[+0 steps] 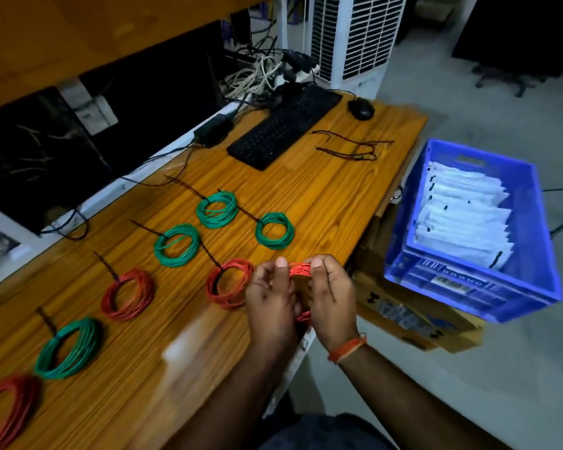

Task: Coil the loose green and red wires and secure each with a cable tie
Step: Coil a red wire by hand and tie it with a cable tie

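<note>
Red wire coil [299, 270] held upright between both hands at table [322, 196] edge, strands bunched, slightly blurred. Left hand [270, 297] and right hand [330, 297] pinch coil's top, fingers curled round it. Lower loop shows between palms.

At your twelve o'clock a black keyboard [285, 126] lies on the wooden desk [322, 196], with a black mouse [360, 108] just beside its far right corner and a black power adapter [212, 130] near its left end. Toward two o'clock, off the desk's edge, you have a blue plastic crate [475, 235] holding white packets [462, 212], resting on a cardboard box [416, 315]. Further out at one o'clock stands a white air cooler [355, 37], and a tangle of pale cables [257, 76] sits just left of it.
</note>
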`<state>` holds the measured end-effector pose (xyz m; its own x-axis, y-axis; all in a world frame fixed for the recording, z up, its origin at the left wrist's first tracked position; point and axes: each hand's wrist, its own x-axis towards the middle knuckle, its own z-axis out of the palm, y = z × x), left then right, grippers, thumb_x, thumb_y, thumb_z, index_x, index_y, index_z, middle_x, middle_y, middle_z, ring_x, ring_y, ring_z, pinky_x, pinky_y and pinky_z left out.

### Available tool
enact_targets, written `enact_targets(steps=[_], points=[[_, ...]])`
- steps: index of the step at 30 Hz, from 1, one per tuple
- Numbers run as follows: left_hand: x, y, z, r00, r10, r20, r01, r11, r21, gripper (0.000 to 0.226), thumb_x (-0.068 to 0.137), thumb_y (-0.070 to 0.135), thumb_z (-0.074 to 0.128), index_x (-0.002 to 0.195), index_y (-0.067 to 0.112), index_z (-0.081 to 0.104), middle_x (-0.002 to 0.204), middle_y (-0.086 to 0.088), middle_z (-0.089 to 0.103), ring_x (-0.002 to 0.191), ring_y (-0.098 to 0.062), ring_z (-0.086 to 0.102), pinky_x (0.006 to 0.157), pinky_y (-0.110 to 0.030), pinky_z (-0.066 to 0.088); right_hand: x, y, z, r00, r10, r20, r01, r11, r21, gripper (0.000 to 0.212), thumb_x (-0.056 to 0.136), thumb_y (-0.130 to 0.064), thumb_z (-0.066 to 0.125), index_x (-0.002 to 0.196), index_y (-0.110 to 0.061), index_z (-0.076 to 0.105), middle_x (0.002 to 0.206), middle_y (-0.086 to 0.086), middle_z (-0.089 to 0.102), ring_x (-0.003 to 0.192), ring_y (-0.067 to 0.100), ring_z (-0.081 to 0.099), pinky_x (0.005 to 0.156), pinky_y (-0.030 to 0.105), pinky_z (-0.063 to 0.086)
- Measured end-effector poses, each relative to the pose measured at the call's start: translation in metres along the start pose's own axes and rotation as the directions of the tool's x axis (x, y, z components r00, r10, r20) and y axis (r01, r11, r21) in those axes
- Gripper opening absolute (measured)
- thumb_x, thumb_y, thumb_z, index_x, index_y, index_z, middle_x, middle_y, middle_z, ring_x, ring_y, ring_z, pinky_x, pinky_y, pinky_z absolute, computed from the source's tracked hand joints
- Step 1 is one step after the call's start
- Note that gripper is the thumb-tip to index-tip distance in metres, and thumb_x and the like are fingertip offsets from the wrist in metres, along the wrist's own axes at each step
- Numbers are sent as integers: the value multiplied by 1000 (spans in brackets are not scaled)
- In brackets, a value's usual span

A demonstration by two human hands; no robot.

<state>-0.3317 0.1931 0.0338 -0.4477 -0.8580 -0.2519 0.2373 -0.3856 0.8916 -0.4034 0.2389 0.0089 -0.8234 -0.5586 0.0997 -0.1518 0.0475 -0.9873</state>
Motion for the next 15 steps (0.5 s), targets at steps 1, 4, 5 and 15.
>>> enact_targets(steps=[1,4,5,15], points=[[10,1,8,1000,28,5,-28,999,19,17,105,26,56,92,14,56,59,-4,44,47,-13,37,42,-22,29,11,0,-2,1000,-15,-5,15,1000,1,28,106,-34,44,86,-24,60,74,-5,62,69,17,61,62,37,52],[38,-2,27,994,105,-9,-103,988,117,17,103,28,61,90,17,59,57,3,50,48,-9,42,45,-25,36,41,1,-12,1000,-24,14,24,1000,4,28,109,-20,46,85,-20,60,67,-15,58,60,2,52,57,20,43],[47,-3,33,992,123,-7,-121,982,148,18,101,32,63,85,23,60,59,4,52,51,-10,45,49,-28,37,52,2,-16,999,-18,40,18,1000,3,28,109,-19,46,85,-20,60,64,-16,56,59,2,50,56,19,42],[116,-16,107,973,125,-196,-70,961,266,24,103,27,61,82,17,55,69,-6,63,64,-17,58,60,-32,48,206,35,-72,977,-65,202,138,917,-374,22,101,-27,57,89,-14,71,84,8,69,77,24,65,71,36,54]])
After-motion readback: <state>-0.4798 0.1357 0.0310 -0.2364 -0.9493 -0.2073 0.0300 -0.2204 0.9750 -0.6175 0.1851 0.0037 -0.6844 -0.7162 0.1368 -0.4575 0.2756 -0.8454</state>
